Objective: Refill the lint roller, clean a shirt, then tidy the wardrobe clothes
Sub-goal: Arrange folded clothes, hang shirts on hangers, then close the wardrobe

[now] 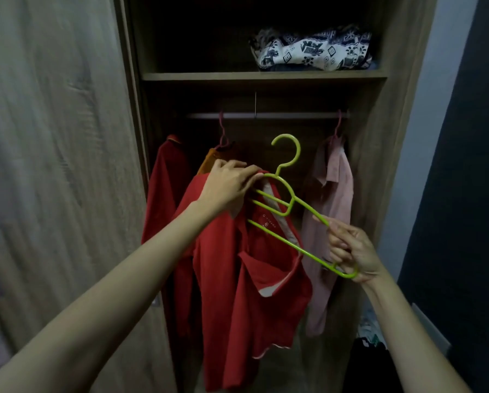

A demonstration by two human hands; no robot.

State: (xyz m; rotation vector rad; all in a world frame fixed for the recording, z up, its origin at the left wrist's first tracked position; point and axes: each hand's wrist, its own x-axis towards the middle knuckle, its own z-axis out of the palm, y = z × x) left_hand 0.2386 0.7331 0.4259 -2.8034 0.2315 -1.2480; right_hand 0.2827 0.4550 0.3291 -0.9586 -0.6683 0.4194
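A red polo shirt [246, 293] hangs half on a lime-green plastic hanger [287, 207] in front of the open wardrobe. My left hand [227, 184] pinches the shirt's collar against the hanger's left shoulder. My right hand [351, 251] grips the hanger's lower right end, so the hanger tilts down to the right. The right arm of the hanger is bare; the shirt's collar droops below it. The hook points up, below the rail [266, 115].
On the rail hang a dark red garment [165, 188], an orange one [209, 161] and a pink shirt [330, 211]. A patterned folded cloth [311, 49] lies on the upper shelf [263, 76]. The wardrobe door [53, 137] stands open at left. Dark items [371, 361] lie at lower right.
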